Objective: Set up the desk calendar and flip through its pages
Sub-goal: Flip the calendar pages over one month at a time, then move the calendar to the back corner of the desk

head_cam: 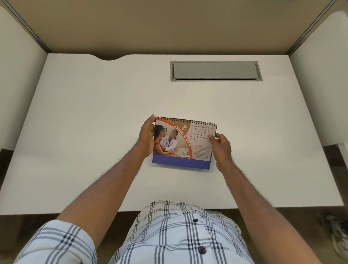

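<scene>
Both hands gripping the desk calendar at its side edges.

Left hand [146, 137] wrapped round the left edge, right hand [222, 147] pinching the right edge; desk calendar [183, 144] standing mid-way on the white desk [90, 119], open at JUN 2026, spiral binding uppermost, grey cable hatch [215, 71] well beyond.

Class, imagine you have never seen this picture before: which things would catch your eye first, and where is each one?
First the desk calendar, open at June, bright against the white desk near its middle. The left hand grips its left edge and the right hand pinches its right edge. Behind it, toward the desk's back right, lies a grey cable hatch.
</scene>
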A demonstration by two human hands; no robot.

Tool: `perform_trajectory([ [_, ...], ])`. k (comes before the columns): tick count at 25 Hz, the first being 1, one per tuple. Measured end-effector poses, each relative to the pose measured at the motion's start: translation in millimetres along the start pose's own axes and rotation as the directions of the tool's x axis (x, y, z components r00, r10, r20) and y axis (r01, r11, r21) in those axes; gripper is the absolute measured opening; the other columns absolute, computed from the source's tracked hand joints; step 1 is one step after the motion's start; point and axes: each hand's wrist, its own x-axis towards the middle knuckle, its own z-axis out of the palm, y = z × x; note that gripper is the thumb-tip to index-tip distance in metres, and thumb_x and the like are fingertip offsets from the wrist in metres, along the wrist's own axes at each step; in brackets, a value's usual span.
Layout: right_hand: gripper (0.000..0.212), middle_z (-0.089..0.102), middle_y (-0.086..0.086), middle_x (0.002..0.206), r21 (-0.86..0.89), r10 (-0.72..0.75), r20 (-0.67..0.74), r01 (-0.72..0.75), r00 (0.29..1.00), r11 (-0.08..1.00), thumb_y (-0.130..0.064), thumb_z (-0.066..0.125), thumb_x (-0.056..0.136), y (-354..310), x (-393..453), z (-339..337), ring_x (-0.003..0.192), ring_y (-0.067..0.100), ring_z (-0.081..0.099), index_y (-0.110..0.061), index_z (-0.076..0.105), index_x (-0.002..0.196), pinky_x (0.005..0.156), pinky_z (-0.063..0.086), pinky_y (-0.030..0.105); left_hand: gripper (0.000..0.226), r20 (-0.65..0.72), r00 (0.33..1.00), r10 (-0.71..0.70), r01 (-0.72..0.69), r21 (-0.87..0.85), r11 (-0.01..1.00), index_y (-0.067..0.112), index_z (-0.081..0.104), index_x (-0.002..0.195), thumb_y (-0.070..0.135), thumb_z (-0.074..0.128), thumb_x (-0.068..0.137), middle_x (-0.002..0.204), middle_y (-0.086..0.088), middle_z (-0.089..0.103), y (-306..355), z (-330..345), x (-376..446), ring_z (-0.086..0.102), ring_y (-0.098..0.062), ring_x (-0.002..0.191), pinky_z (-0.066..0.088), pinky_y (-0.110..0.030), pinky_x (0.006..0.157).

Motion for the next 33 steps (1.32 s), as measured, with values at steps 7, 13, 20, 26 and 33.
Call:
perform_trajectory([
  [7,0.025,0.070,0.001,0.120,-0.069,0.134,0.162,-0.124,0.978,0.990,-0.034,0.047,0.106,5,5,-13,0.105,0.022,0.069,-0.018,0.058,0.122,0.088,0.061,0.044,0.049,-0.030,0.999,0.016,-0.016,-0.022,1.000,0.012,0.076,0.092,0.054,0.050,0.098,0.075,-0.004,0.074,-3,7,2,0.071,-0.013,0.064,0.056,-0.023,0.053],
  [13,0.035,0.068,0.004,0.126,-0.087,0.169,0.259,-0.151,0.951,0.985,-0.020,0.049,0.105,1,4,-26,0.109,0.028,0.070,-0.021,0.047,0.140,0.085,0.062,0.043,0.045,-0.147,0.986,0.083,-0.086,-0.014,0.996,0.009,0.065,0.117,0.048,0.056,0.097,0.104,-0.012,0.067,-7,17,-1,0.063,-0.023,0.093,0.054,-0.036,0.082],
  [20,0.039,0.072,-0.005,0.112,-0.213,0.210,0.488,-0.118,0.847,0.970,-0.040,0.043,0.107,2,5,-50,0.088,0.014,0.071,-0.024,0.047,0.143,0.076,0.054,0.028,0.012,-0.285,0.946,0.153,-0.169,-0.030,0.985,0.018,0.063,0.093,0.030,0.066,0.094,0.065,0.004,0.068,-13,25,-13,0.060,-0.010,0.055,0.048,-0.023,0.052],
  [26,0.045,0.075,-0.005,0.114,-0.230,0.163,0.590,-0.029,0.791,0.973,-0.037,0.045,0.107,-17,14,-56,0.085,0.014,0.078,-0.040,0.033,0.151,0.074,0.057,0.029,0.013,-0.396,0.901,0.179,-0.206,-0.025,0.978,0.024,0.062,0.099,0.032,0.070,0.092,0.077,-0.005,0.063,-16,27,-29,0.054,-0.016,0.059,0.046,-0.019,0.048],
  [33,0.058,0.075,-0.009,0.114,-0.265,0.120,0.688,0.093,0.715,0.960,-0.020,0.049,0.104,-50,34,-33,0.087,0.016,0.079,-0.040,0.028,0.155,0.064,0.060,0.023,0.020,-0.519,0.811,0.271,-0.293,0.041,0.955,0.023,0.062,0.107,0.036,0.069,0.093,0.092,-0.007,0.067,-9,13,-37,0.066,-0.016,0.071,0.058,-0.033,0.068],
])
